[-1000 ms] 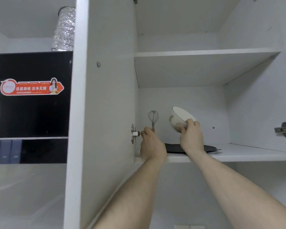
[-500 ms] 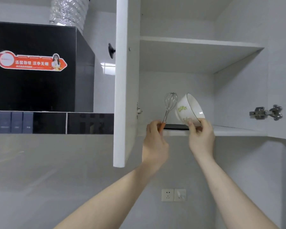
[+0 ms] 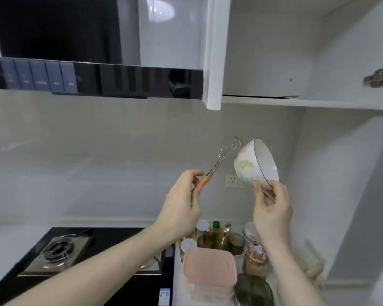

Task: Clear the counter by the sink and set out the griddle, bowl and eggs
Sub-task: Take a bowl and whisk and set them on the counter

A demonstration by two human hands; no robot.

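With right fingers (image 3: 258, 191) pinching only the tilted bowl (image 3: 255, 164) rim and left fingers (image 3: 194, 173) gripping the whisk (image 3: 221, 159), the bowl could slip onto the jars (image 3: 254, 255) below.

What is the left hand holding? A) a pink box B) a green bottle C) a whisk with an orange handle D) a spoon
C: the left hand pinches the orange handle of the whisk, its wire end pointing up beside the bowl that the right hand holds.
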